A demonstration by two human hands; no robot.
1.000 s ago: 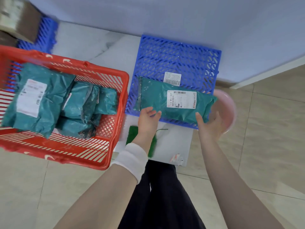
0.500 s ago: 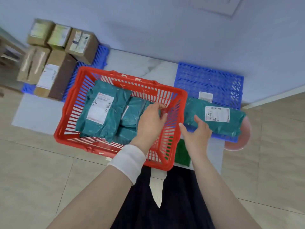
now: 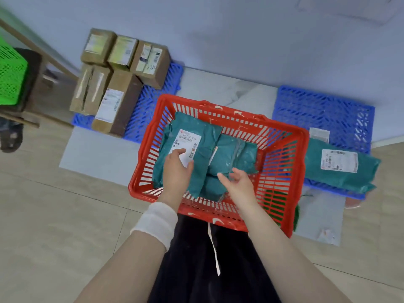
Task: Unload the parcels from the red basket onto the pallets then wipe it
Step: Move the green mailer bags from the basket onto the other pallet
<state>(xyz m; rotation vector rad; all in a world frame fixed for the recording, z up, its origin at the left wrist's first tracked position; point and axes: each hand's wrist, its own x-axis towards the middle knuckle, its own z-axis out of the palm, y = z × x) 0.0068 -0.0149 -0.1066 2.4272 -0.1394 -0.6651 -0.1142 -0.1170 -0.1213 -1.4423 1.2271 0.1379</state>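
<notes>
Reaching into the red basket, the left hand lies flat on the big green parcel, fingers spread over its label, not closed round it yet. The right hand hovers open above the small parcels, likely ready to help lift. Right of the basket, one parcel already rests on the blue pallet. Left of the basket, brown boxes fill another pallet.

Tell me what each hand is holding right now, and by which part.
Left hand rests on the large teal parcel at its label; a hold cannot be told. Right hand hovers open, holding nothing.
</notes>
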